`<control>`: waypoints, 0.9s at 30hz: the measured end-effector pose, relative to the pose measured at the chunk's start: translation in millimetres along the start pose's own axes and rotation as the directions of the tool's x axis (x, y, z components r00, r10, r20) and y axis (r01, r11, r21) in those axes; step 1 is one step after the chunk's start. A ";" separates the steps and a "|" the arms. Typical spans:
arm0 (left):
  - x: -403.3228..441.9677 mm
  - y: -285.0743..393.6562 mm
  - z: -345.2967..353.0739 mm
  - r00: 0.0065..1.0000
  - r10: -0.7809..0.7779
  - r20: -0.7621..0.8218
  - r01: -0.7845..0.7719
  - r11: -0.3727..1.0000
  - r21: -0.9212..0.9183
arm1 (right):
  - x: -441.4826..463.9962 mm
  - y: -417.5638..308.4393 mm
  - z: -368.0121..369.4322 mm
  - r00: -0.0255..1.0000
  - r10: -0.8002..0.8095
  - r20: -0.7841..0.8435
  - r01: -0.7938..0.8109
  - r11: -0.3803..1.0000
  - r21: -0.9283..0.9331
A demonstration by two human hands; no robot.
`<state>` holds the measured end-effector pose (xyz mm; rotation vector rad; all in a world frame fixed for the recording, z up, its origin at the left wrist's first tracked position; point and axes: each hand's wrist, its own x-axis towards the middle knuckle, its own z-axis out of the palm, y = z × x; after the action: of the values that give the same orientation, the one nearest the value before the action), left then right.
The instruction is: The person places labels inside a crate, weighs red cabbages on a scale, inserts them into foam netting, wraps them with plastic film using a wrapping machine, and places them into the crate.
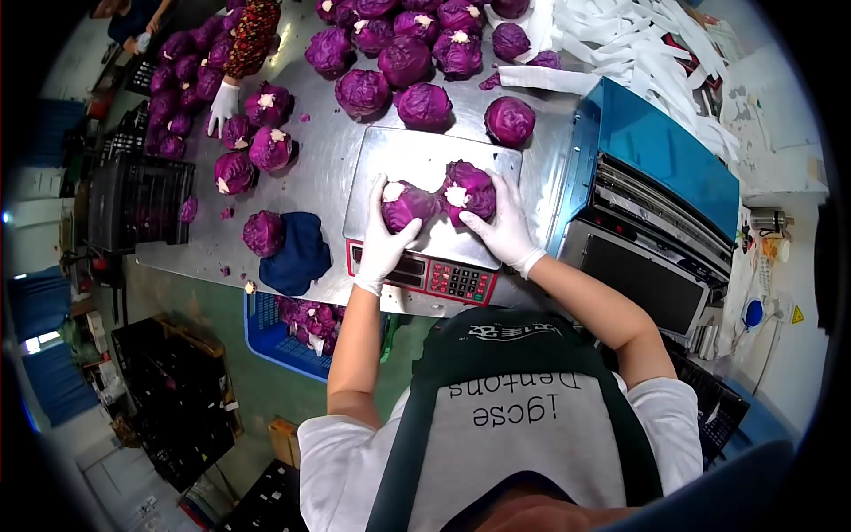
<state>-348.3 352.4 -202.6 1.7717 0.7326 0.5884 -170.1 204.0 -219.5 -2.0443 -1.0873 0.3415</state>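
Note:
Two red cabbages rest side by side on the steel plate of a digital scale [372, 160]. My left hand [387, 241], in a white glove, is wrapped round the left cabbage [409, 206], with thumb and fingers at its sides. Round the right cabbage [472, 191] is my gloved right hand [507, 226], its thumb at the lower side. Pale cut stems show on both heads, which sit very close together or touch. The scale's red keypad panel [456, 279] faces me, below the plate.
More red cabbages [406, 60] lie across the steel table [310, 168]. At the left, another person's gloved hand [225, 106] is beside cabbages. A blue machine [656, 151] and white strips [612, 35] stand right. A blue basket [257, 324] of leaves sits below the table edge.

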 end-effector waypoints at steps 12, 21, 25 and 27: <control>-16.4 11.7 2.7 1.000 -0.021 -0.017 0.017 0.981 -0.193 | 38.1 -13.8 -71.8 0.899 -0.099 0.426 0.231 0.935 -0.271; -89.3 14.9 -26.0 0.876 -0.055 -0.480 0.080 0.996 0.033 | 255.2 96.0 -78.7 0.946 -0.035 0.322 0.191 0.863 -0.468; -139.6 12.1 -28.2 0.732 -0.167 -0.661 0.238 0.971 0.018 | 303.9 155.6 -42.8 0.926 -0.092 0.366 0.370 0.415 -0.831; -155.6 17.6 -26.0 0.677 -0.224 -0.701 0.289 0.957 -0.026 | 306.6 145.1 -40.4 0.889 -0.111 0.444 0.446 0.427 -0.787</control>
<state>-470.2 252.5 -183.8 1.4519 1.5317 1.0674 120.1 378.5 -264.5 -2.6511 -2.1398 -0.1342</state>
